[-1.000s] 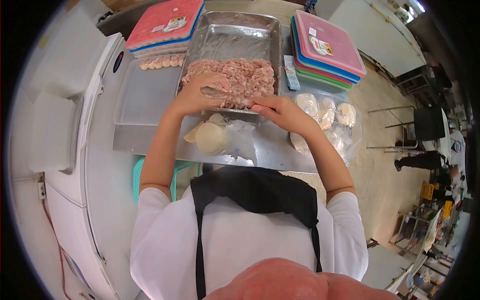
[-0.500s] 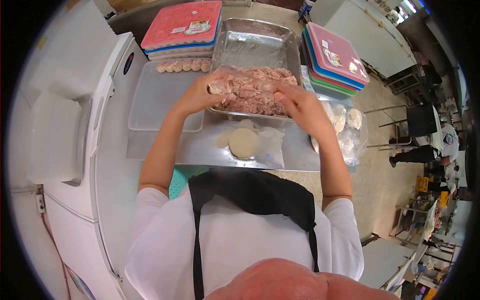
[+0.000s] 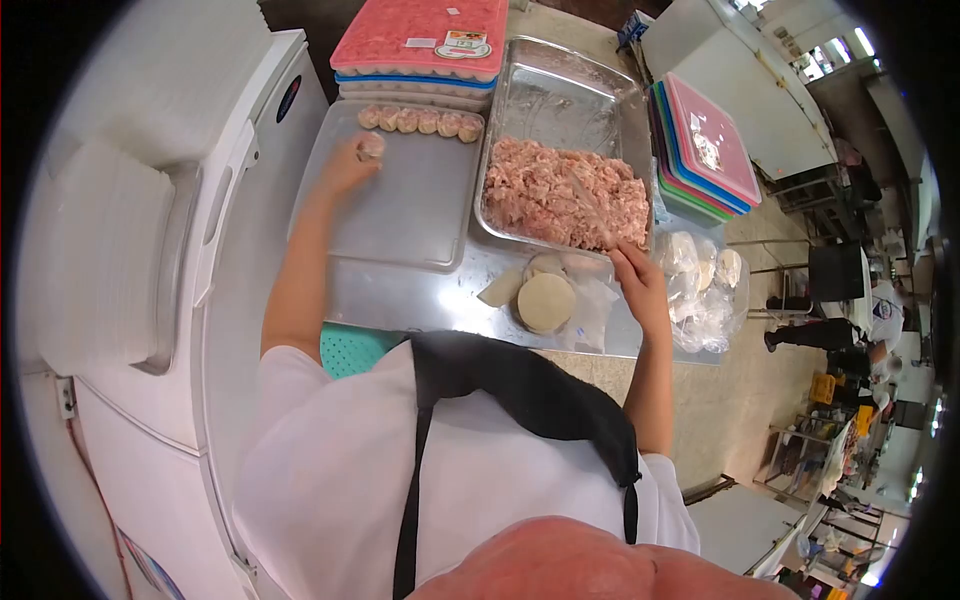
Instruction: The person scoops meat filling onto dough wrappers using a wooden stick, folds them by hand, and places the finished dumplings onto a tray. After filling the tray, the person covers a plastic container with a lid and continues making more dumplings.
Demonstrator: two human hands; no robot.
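Note:
My left hand (image 3: 348,168) is closed around a filled dumpling (image 3: 371,148), low over the clear plastic tray (image 3: 395,215). Just beyond it, a row of several dumplings (image 3: 427,122) lines the tray's far edge. My right hand (image 3: 640,283) grips a thin, flat spreader (image 3: 592,205) at the near right corner of the metal pan (image 3: 560,78). Its blurred blade lies over pink ground meat (image 3: 555,190) in the pan's near half. Between my arms, a stack of round dough wrappers (image 3: 545,303) rests on the metal table, with loose wrappers beside it.
Lidded trays with a red top (image 3: 420,35) stand behind the plastic tray. Another stack of coloured lids (image 3: 712,140) is right of the pan. Bagged wrappers (image 3: 700,290) lie at the table's right end. A white refrigerator (image 3: 260,250) borders the left. People (image 3: 885,315) are far right.
My left hand has gone from above the meat pan leftward to the plastic tray with the dumpling. My right hand has drawn back to the pan's near right corner with the spreader.

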